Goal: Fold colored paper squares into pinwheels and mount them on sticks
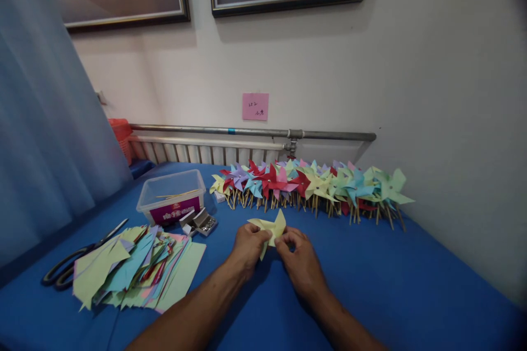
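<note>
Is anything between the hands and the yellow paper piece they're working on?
Nothing visible. The left hand and right hand both grip the yellow paper pinwheel piece directly, above the blue table.

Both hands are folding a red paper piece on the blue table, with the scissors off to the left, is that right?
Not quite: the paper piece is pale yellow, not red, as the head view shows. Both the left hand and right hand hold it over the blue table, scissors at left.

Scissors (pixel 69 267), paper stack (pixel 138 271), finished pinwheels (pixel 313 184)
</note>
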### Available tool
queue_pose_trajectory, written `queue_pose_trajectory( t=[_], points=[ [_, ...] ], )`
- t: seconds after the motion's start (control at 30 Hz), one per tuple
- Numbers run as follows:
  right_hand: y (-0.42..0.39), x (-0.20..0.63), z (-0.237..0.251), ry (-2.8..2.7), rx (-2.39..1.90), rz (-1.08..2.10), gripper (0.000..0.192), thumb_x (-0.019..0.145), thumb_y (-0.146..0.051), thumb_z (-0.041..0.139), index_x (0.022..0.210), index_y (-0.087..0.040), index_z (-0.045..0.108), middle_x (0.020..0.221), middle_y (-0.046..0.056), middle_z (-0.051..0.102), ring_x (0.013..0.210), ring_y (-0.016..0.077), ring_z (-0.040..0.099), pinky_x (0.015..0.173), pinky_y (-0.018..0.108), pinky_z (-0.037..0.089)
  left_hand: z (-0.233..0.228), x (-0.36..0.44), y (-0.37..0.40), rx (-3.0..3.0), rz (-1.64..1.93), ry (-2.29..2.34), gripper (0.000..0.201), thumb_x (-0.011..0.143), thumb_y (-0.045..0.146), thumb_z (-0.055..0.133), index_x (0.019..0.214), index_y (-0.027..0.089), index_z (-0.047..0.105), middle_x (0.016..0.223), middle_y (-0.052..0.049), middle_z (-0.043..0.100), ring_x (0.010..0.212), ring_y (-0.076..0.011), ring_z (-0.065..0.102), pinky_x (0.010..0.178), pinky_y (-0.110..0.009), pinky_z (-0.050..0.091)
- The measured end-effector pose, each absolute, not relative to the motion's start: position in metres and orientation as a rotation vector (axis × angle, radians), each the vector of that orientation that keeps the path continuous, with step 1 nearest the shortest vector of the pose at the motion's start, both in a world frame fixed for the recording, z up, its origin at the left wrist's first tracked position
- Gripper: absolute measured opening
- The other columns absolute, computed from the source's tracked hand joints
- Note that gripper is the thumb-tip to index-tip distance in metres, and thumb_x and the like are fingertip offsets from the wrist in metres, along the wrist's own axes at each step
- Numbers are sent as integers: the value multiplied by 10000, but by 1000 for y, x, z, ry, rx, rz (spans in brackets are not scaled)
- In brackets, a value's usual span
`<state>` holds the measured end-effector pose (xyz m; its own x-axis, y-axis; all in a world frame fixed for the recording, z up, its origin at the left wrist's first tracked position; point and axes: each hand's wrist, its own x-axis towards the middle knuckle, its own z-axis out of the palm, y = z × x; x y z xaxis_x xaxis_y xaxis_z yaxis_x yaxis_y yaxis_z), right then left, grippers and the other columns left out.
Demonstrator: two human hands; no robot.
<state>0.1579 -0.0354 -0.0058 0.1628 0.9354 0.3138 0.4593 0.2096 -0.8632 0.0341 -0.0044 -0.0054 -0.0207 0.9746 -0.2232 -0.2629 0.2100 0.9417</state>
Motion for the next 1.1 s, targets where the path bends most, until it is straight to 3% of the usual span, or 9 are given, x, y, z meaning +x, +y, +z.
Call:
queue_pose_trajectory(
  t=[0.23,0.33,0.53,0.77,1.1],
  points=[
    [-39,156,-6,-1431,-1491,673,242,817,-429,554,673,-241,601,672,3,653,673,213,595,645,314,429,-9,34,-3,895,1209,1187,213,607,238,757,599,165,557,481,33,533,419,-92,446,441,-224,321],
    [-40,155,-6,-1421,-1494,692,246,825,-438,545,683,-241,586,626,-23,619,612,192,567,611,302,412,-10,34,-2,911,1206,1184,199,616,250,751,610,161,573,490,32,539,420,-93,449,442,-226,322],
    [-35,155,-9,-1317,-1452,641,212,752,-442,625,714,-238,580,700,2,654,686,211,604,674,322,454,-8,35,-2,923,1202,1208,180,617,229,742,602,159,577,479,33,544,414,-91,451,440,-222,327],
    [-27,158,-17,-1085,-1275,909,380,681,-385,723,992,-215,584,832,44,727,726,233,697,664,337,547,-3,35,-6,863,1196,1106,120,603,186,719,625,139,611,540,-12,624,457,-119,534,495,-239,417],
    [-32,155,-8,-1041,-1203,1057,346,664,-333,749,955,-207,611,851,63,760,744,239,720,696,340,549,-3,33,-6,942,1178,1122,181,603,222,764,684,117,642,576,-15,626,456,-104,506,492,-237,411]
  ],
)
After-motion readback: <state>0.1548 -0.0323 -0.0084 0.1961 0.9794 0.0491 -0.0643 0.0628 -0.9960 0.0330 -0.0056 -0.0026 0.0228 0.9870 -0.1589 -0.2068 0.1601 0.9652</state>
